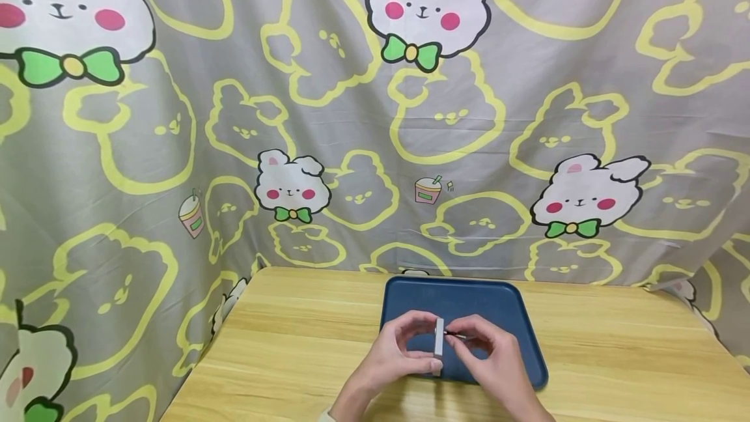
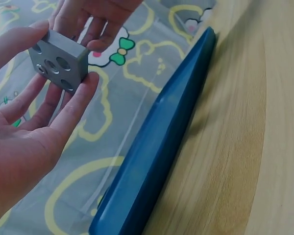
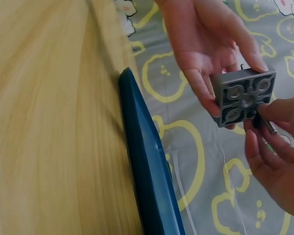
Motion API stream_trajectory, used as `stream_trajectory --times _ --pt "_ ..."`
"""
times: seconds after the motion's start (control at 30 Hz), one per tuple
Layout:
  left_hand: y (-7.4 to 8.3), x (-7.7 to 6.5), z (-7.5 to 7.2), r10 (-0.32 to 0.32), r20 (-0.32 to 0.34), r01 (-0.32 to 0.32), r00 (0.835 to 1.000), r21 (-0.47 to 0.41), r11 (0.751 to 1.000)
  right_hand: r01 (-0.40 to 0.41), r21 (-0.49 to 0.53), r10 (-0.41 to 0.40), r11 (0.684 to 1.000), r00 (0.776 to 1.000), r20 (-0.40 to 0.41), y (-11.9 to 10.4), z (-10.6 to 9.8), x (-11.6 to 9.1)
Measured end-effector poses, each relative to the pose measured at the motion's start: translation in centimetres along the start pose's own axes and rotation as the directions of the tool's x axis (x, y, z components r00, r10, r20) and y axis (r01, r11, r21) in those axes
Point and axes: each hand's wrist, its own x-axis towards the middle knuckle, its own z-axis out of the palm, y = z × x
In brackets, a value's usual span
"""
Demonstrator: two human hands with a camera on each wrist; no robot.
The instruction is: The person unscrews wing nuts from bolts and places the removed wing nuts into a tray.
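Observation:
My left hand (image 1: 394,351) holds a grey square block (image 1: 439,347) upright by its edges, thumb on one side and fingers on the other. Several round holes go through the block (image 2: 59,61), and a bit of metal shows in one of them in the left wrist view. On the opposite, ribbed face (image 3: 246,99), my right hand (image 1: 495,353) pinches a small threaded screw (image 3: 269,126) between thumb and fingers. A dark piece (image 3: 257,120) sits by the screw, close to the block's lower corner. Both hands are over the blue tray.
The blue tray (image 1: 521,318) with a raised rim lies on a wooden table (image 1: 615,357). Behind and to the left hangs a grey curtain (image 1: 351,129) printed with rabbits and yellow outlines, reaching the table's edges.

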Motion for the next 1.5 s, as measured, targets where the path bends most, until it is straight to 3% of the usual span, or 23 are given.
stream_trajectory --times 0.1,0.2,0.33,0.4,0.47,0.6,0.73,0.87,0.93,1.03,1.1,1.17,1.3,1.4,1.5 --pt "0.1 0.0 0.0 -0.008 0.004 0.008 1.0 -0.019 1.0 0.133 -0.042 -0.133 0.99 0.991 -0.01 0.3 0.0 0.0" --pt "0.1 0.0 -0.1 -0.007 0.009 0.007 1.0 -0.038 0.999 0.273 -0.079 -0.274 0.959 0.962 -0.005 0.7 -0.2 0.0" --pt "0.0 0.0 -0.3 0.015 0.027 -0.014 1.0 -0.061 0.998 0.487 -0.153 -0.493 0.86 0.87 -0.002 1.3 -0.2 0.2" --pt "-0.2 0.0 -0.4 0.034 0.038 -0.031 0.999 -0.067 0.997 0.553 -0.185 -0.564 0.812 0.826 -0.004 1.5 -0.1 0.3" --pt "-0.3 0.0 -0.5 0.051 0.043 -0.048 0.998 -0.072 0.996 0.585 -0.198 -0.598 0.787 0.802 -0.006 1.5 -0.1 0.4" --pt "-0.5 0.0 -0.6 0.061 0.041 -0.058 0.997 -0.078 0.995 0.597 -0.207 -0.611 0.775 0.792 -0.004 1.6 0.0 0.4" --pt "-0.4 0.0 -0.5 0.025 0.023 -0.023 0.999 -0.086 0.996 0.569 -0.203 -0.579 0.797 0.815 0.008 1.5 -0.1 0.4" --pt "-0.1 -0.1 -0.4 -0.011 -0.004 0.01 1.0 -0.086 0.996 0.483 -0.145 -0.485 0.864 0.874 0.024 1.1 -0.5 0.4" --pt "0.0 -0.1 -0.3 -0.012 -0.013 0.011 1.0 -0.076 0.997 0.396 -0.108 -0.396 0.912 0.918 0.025 0.8 -0.7 0.3" --pt "0.1 0.0 -0.1 -0.001 -0.016 0.0 1.0 -0.057 0.998 0.181 -0.035 -0.18 0.983 0.983 0.022 0.2 -1.0 0.2" --pt "0.2 0.0 0.0 0.011 -0.011 -0.011 1.0 -0.042 0.999 0.001 0.041 -0.003 0.999 0.999 0.038 -0.1 -1.2 0.3" --pt "0.2 0.1 0.1 0.026 -0.002 -0.026 1.0 -0.03 0.999 -0.178 0.121 0.17 0.977 0.983 0.073 -0.3 -1.3 0.4" --pt "0.3 0.1 0.3 0.044 0.013 -0.044 0.999 -0.012 0.999 -0.442 0.243 0.407 0.863 0.895 0.185 -0.4 -1.6 0.8" --pt "0.3 0.1 0.4 0.048 0.023 -0.048 0.999 -0.003 0.999 -0.552 0.3 0.485 0.778 0.831 0.273 -0.2 -2.0 1.0" --pt "0.3 0.1 0.4 0.053 0.03 -0.053 0.998 0.011 0.999 -0.606 0.338 0.511 0.72 0.792 0.334 0.1 -2.2 1.1"
